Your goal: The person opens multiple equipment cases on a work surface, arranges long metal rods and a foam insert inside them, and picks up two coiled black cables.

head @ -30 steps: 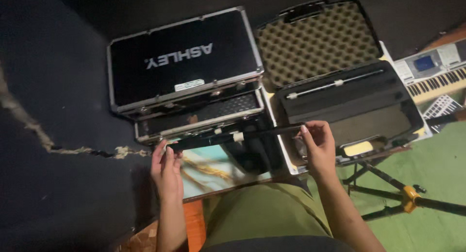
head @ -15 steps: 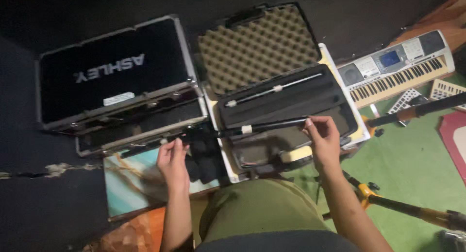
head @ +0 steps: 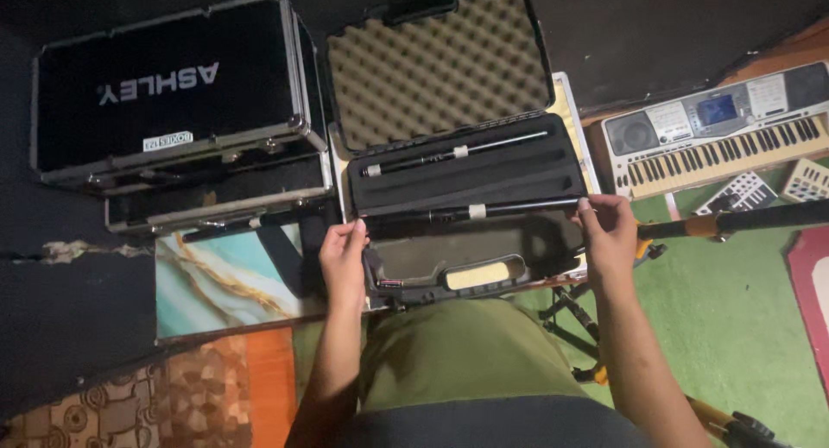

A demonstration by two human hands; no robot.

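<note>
Now that I've carried the black rod (head: 471, 212) over the open foam-lined case (head: 535, 167), left hand (head: 344, 256) and right hand (head: 607, 234) pinch its ends above the empty slot.

A long, thin black rod with a white band near its middle (head: 473, 211) is lying flat across the open black plastic case with bumpy grey foam inside (head: 449, 85), just over its lower slot.

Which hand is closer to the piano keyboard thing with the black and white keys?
The right hand is nearer. It holds the end of the long thin black rod at the case's right edge, just left of the grey electronic keyboard. The left hand is at the rod's far end.
</note>
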